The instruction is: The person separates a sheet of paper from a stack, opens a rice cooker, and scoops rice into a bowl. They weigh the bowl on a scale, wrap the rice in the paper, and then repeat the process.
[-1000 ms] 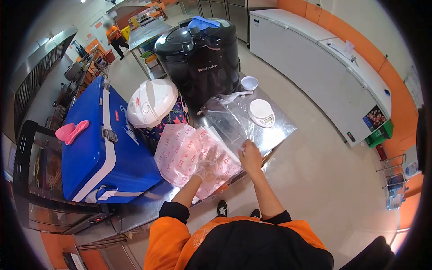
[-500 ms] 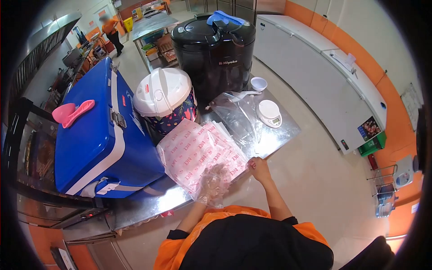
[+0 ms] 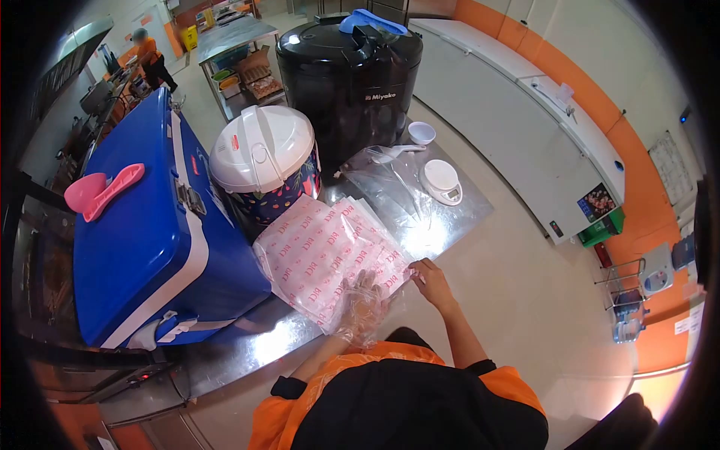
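Your left hand (image 3: 360, 304), in a loose clear glove, lies with its fingers spread on the near edge of the stack of printed wrappers (image 3: 324, 251). Your bare right hand (image 3: 429, 276) has its fingertips drawn together on the stack's near right corner, apparently pinching it. The stack sits at the front of the steel counter (image 3: 457, 217), just beside the blue cooler box (image 3: 135, 240) and in front of the white-lidded rice cooker (image 3: 262, 161). It overhangs the counter's front edge a little, so a pull toward you could drag several slick sheets off onto the floor. The baggy glove could also catch more than one sheet, or slip without gripping any. The fanned edges suggest the layers slide easily, so a sideways tug may skew the whole pile toward the clear plastic bag (image 3: 390, 187) and the kitchen scale (image 3: 441, 181) behind it. As for containers, the cooler box is latched shut with a pink scoop (image 3: 101, 191) lying on its lid, so you cannot see what it holds. Both the smaller cooker and the large black rice cooker (image 3: 352, 75) have their lids down, so their contents are hidden. The clear bag looks flat and empty. The small white bowl (image 3: 421, 133) is too small in view to tell what is in it.
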Demonstrator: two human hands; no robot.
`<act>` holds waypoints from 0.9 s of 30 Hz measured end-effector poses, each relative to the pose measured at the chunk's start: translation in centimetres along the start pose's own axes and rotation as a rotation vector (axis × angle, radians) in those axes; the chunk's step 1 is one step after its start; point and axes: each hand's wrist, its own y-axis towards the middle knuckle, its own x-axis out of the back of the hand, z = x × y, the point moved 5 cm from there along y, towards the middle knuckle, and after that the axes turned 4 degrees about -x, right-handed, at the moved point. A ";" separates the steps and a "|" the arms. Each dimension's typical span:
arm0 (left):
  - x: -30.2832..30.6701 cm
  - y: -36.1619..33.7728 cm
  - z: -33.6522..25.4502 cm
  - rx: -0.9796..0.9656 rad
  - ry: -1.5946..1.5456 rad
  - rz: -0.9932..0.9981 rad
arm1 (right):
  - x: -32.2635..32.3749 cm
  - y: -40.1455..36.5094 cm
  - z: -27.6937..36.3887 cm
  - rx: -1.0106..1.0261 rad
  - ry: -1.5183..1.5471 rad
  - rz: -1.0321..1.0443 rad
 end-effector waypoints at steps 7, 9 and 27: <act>-1.5 0.1 0.1 -0.022 0.125 0.013 | 1.4 0.8 0.5 0.013 -0.018 0.036; -2.1 0.0 0.3 -0.037 0.136 -0.019 | 1.3 1.0 0.3 0.051 -0.005 0.064; -1.3 0.5 -0.2 -0.001 0.066 0.187 | 1.2 3.1 -0.4 0.266 -0.043 0.298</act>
